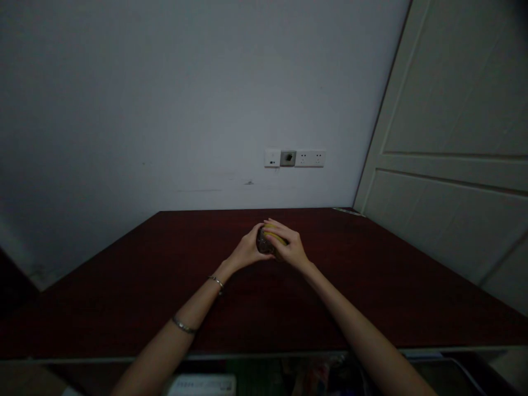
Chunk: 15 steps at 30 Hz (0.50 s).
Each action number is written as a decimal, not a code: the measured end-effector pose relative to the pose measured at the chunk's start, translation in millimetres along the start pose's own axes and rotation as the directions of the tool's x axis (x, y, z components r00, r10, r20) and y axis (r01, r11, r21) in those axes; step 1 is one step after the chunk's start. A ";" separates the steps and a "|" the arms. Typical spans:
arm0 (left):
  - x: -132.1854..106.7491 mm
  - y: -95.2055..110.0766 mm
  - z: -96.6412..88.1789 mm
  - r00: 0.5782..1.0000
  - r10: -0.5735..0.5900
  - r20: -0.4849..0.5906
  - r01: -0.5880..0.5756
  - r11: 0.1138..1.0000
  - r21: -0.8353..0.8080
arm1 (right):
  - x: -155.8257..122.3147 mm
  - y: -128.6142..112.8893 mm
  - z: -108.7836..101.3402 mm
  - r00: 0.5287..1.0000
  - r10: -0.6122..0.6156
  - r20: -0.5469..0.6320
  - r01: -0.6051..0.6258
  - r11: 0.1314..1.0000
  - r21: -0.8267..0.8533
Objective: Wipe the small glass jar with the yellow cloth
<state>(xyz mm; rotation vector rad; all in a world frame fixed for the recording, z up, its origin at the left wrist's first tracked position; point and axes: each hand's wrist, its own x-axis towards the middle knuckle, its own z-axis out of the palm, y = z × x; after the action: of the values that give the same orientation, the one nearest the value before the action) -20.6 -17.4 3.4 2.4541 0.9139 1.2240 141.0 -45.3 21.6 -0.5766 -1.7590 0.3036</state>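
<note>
Over the middle of the dark red table (264,308), my two hands meet around a small jar (264,242) with a dark, see-through body and a yellow lid (275,236). My left hand (248,248) wraps the body from the left, thumb on the near side. From the right, my right hand (291,247) grips the yellow lid, its fingers over the top and side. The jar looks tilted, lid toward the right. Fingers cover much of it, and whether its base touches the table I cannot tell.
A pale wall with a row of sockets (295,158) rises behind the table. At the right stands a panelled cream door (449,137). Below the table's front edge are a white box (202,385) and several dim things in an open space.
</note>
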 end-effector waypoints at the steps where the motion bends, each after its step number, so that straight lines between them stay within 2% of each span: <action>1: -0.1 -1.7 0.3 1.000 -0.005 0.000 0.005 1.000 -0.010 | -0.8 -3.0 0.2 0.997 -0.060 0.041 0.061 0.998 -0.026; 3: -0.1 -3.7 0.8 1.000 -0.019 0.001 0.019 0.999 -0.026 | -1.5 -7.0 1.1 0.989 -0.124 0.077 0.128 0.990 -0.051; 5: 0.0 -3.5 1.4 1.000 -0.026 -0.017 0.025 0.999 -0.023 | -0.7 -8.0 2.6 0.993 -0.107 0.039 0.109 0.993 -0.049; 8: 0.2 -1.6 1.9 0.999 0.007 -0.052 -0.006 1.000 0.013 | 2.6 -4.7 4.8 0.998 0.027 -0.057 -0.027 1.000 -0.003; 12: -0.1 -1.4 0.8 0.997 0.073 -0.016 -0.072 0.995 0.074 | 5.9 2.5 6.6 0.965 0.238 -0.115 -0.232 0.971 0.064; 15: -0.2 -3.4 -1.2 0.993 0.110 0.037 -0.113 0.989 0.094 | 4.7 3.4 7.7 0.951 0.271 -0.147 -0.269 0.962 0.034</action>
<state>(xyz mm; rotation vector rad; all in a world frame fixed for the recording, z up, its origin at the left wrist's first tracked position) -23.1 -15.1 2.4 2.6248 0.8561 1.1988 133.6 -39.2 21.8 -0.8127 -1.5314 0.4505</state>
